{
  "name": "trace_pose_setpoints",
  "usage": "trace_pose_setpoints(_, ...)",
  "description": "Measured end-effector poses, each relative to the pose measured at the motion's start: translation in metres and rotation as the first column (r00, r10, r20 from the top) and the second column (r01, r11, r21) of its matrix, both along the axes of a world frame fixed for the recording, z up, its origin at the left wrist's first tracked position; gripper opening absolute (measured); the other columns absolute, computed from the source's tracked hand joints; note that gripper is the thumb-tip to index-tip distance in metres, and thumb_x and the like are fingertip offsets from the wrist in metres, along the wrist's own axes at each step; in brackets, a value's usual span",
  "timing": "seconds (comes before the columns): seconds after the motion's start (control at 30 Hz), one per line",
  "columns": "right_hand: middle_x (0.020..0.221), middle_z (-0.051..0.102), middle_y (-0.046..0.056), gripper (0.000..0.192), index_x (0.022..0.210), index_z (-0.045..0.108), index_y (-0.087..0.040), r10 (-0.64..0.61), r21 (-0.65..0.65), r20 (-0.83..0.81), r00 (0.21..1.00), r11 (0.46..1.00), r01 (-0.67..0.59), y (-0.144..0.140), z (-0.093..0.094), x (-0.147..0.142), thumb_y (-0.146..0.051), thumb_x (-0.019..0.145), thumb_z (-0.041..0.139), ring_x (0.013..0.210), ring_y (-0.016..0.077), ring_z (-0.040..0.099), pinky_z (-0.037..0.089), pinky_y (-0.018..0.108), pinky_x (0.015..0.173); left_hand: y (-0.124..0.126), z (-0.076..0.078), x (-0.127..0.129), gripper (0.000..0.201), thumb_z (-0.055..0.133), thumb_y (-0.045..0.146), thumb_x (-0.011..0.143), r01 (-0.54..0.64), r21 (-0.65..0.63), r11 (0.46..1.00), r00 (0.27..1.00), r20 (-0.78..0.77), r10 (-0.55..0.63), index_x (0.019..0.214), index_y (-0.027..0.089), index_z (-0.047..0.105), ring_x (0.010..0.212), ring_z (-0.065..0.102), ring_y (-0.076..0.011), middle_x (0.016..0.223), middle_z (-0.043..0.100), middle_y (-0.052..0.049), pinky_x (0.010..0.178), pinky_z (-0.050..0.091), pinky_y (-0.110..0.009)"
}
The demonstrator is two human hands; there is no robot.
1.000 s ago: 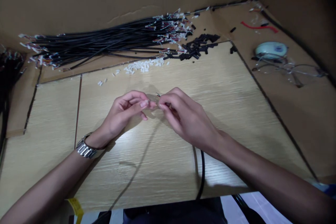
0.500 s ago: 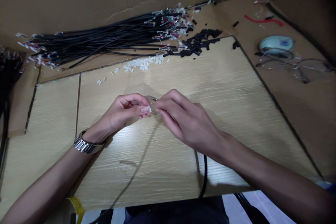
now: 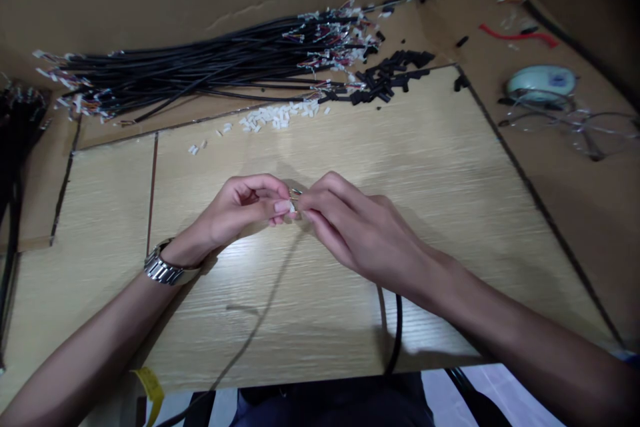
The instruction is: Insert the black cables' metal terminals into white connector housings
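Between thumb and fingers my left hand pinches a small white connector housing. My right hand is closed just to the right of it, its fingertips on the thin wires at the end of a black cable. The cable hangs below my right hand and drops past the table's front edge. Fine wires span the small gap between the two hands. Whether any wire sits inside the housing is too small to tell.
A bundle of black cables with wired ends lies along the back. In front are loose white housings and black sleeve pieces. At right lie a computer mouse, eyeglasses and a red strip. Cardboard walls stand behind.
Both hands keep their pinch grips and stay close together, with the housing still between them. The whole view has shifted slightly, so the scene sits a little farther right.
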State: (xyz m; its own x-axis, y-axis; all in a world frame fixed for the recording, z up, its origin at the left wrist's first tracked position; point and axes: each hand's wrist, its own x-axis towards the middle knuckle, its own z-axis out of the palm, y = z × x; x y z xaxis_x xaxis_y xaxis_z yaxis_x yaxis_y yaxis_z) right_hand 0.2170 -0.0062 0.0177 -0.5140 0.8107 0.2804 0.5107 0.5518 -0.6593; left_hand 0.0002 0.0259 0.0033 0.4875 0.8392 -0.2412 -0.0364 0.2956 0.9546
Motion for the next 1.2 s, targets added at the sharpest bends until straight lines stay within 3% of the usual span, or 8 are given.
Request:
trace_pose_setpoints(0.1, 0.097, 0.06, 0.005, 0.015, 0.101, 0.058, -0.023, 0.023, 0.071, 0.082, 0.996, 0.997, -0.029, 0.0003, -0.0001, 0.0002, -0.019, 0.097, 0.044, 0.074, 0.0142, 0.059, 0.044, 0.024, 0.057, 0.0009, -0.0006, 0.0001, 0.012, 0.08, 0.028, 0.077, -0.002, 0.014, 1.0, 1.0, -0.006, 0.002, 0.083, 0.019, 0.074, 0.058, 0.061, -0.0107, 0.075, 0.072, -0.003, 0.057, 0.051, -0.024)
trace_pose_setpoints(0.23, 0.094, 0.059, 0.004, 0.016, 0.102, 0.057, -0.022, 0.011, 0.092, 0.062, 0.998, 0.996, -0.016, 0.0005, 0.0005, -0.0003, -0.019, 0.098, 0.042, 0.075, 0.0136, 0.058, 0.041, 0.023, 0.057, 0.0013, -0.0015, 0.0012, 0.012, 0.081, 0.028, 0.076, -0.019, 0.04, 0.999, 1.0, 0.006, 0.018, 0.083, 0.02, 0.074, 0.058, 0.06, -0.0102, 0.076, 0.072, -0.002, 0.057, 0.05, -0.023)
trace_pose_setpoints(0.8, 0.093, 0.056, 0.004, 0.011, 0.1, 0.056, -0.018, -0.011, -0.003, -0.043, 0.999, 1.0, 0.011, 0.0005, -0.0026, -0.0015, -0.017, 0.098, 0.045, 0.076, 0.0132, 0.058, 0.045, 0.027, 0.068, -0.0008, -0.0005, 0.0037, 0.012, 0.08, 0.021, 0.077, -0.048, 0.054, 0.997, 0.999, 0.024, 0.046, 0.08, 0.015, 0.071, 0.057, 0.058, -0.007, 0.068, 0.069, 0.0, 0.058, 0.05, -0.017)
trace_pose_setpoints(1.2, 0.09, 0.055, 0.002, 0.01, 0.099, 0.057, -0.017, -0.046, -0.052, -0.095, 0.994, 0.998, 0.041, -0.0001, -0.004, -0.002, -0.016, 0.097, 0.047, 0.069, 0.0109, 0.051, 0.039, 0.025, 0.059, -0.0013, 0.0003, 0.0064, 0.013, 0.08, 0.021, 0.075, -0.086, 0.119, 0.989, 0.996, -0.023, 0.089, 0.077, 0.014, 0.07, 0.055, 0.058, -0.0073, 0.066, 0.068, 0.0, 0.054, 0.051, -0.017)
